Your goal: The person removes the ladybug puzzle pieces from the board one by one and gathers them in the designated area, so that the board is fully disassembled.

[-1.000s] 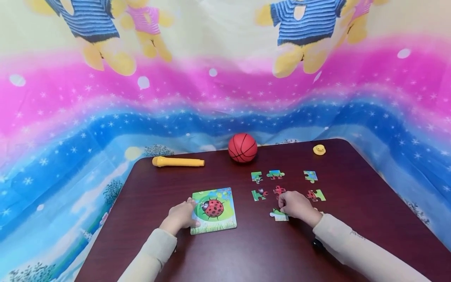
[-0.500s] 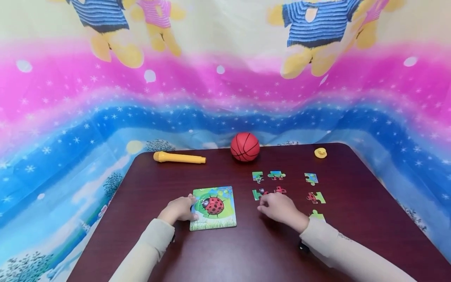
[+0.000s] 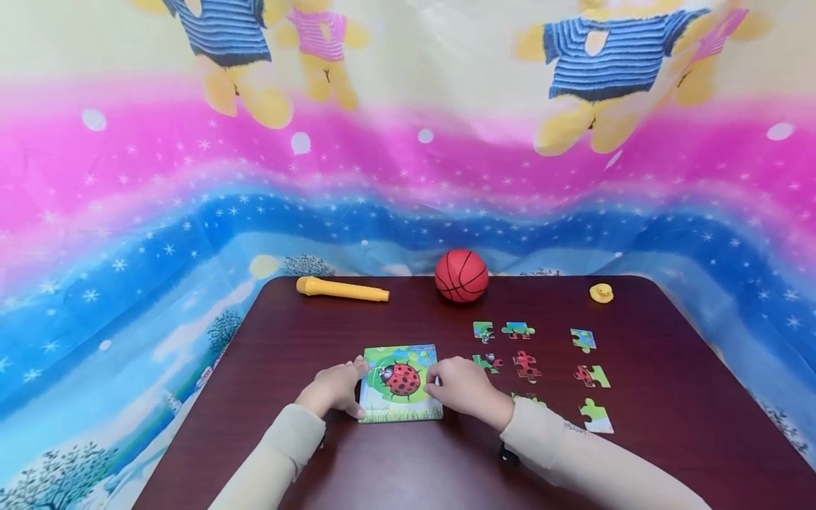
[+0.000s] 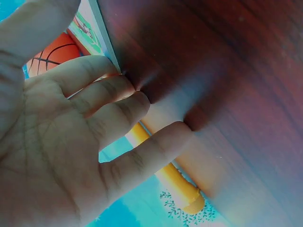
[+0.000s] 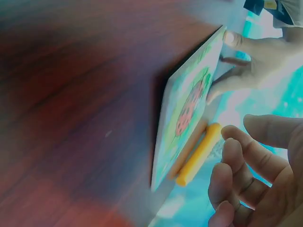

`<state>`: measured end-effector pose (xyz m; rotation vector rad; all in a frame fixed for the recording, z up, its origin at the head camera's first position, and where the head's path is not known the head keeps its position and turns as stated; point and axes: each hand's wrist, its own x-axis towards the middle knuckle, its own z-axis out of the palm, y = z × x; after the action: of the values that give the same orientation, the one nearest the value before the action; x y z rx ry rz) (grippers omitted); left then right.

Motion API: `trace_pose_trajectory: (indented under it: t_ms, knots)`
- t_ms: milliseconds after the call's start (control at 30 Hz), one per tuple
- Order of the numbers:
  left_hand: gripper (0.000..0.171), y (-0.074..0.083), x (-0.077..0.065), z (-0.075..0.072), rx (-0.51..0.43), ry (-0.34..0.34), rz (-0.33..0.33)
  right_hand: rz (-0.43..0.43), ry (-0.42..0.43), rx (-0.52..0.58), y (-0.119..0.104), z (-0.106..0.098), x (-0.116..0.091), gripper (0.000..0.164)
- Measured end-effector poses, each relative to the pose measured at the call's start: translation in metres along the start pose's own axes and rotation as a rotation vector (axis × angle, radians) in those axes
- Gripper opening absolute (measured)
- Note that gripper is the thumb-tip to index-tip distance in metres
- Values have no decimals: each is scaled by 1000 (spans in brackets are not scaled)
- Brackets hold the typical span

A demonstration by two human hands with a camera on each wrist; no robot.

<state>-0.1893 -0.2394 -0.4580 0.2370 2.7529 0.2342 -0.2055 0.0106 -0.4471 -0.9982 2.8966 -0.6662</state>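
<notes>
A square puzzle board (image 3: pixel 398 407) printed with a red ladybug lies flat on the dark table. My left hand (image 3: pixel 331 388) rests at its left edge, thumb by the near corner and fingers by the far one. In the left wrist view those fingers stretch out, tips at the tabletop. My right hand (image 3: pixel 468 386) is over the board's right edge; the right wrist view shows its fingers (image 5: pixel 232 156) loosely bent, nothing between them and the thumb. Right of it lie several loose jigsaw pieces in rows, including a red one (image 3: pixel 528 366); a near piece (image 3: pixel 528 399) is partly hidden behind the right wrist.
Along the table's (image 3: pixel 408 467) far edge are a yellow toy microphone (image 3: pixel 344 290), a small red basketball (image 3: pixel 462 275) and a yellow rubber duck (image 3: pixel 601 293). A printed cloth curtain (image 3: pixel 395 170) hangs behind the table.
My right hand has moved left from the near middle jigsaw piece to the board's right edge, uncovering the red middle piece. The left hand has stayed at the board. The head view has shifted.
</notes>
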Motion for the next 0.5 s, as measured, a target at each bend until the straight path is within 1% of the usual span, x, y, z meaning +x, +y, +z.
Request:
trace_pose_trajectory:
  t_ms: [67, 100, 167, 200, 300, 367, 433, 500]
  knots:
    - [93, 1, 0, 1, 16, -2, -6, -24, 0, -4, -5, 5, 6, 9]
    - [94, 1, 0, 1, 23, -4, -8, -37, -8, -8, -7, 7, 9, 13]
    - [94, 1, -1, 1, 31, -5, -11, -61, -34, -21, -12, 13, 17, 20]
    - [95, 2, -1, 1, 33, -6, -13, -76, -52, -33, -16, 17, 21, 20]
    - [95, 2, -3, -1, 39, -7, -23, -125, -103, -78, -26, 27, 34, 20]
    - [94, 2, -4, -2, 46, -9, -27, -143, -136, -116, -34, 33, 42, 15]
    - [94, 3, -3, -4, 48, -14, -26, -126, -178, -141, -39, 39, 48, 22]
    - [95, 4, -2, -5, 52, -18, -22, -92, -226, -162, -43, 43, 52, 36]
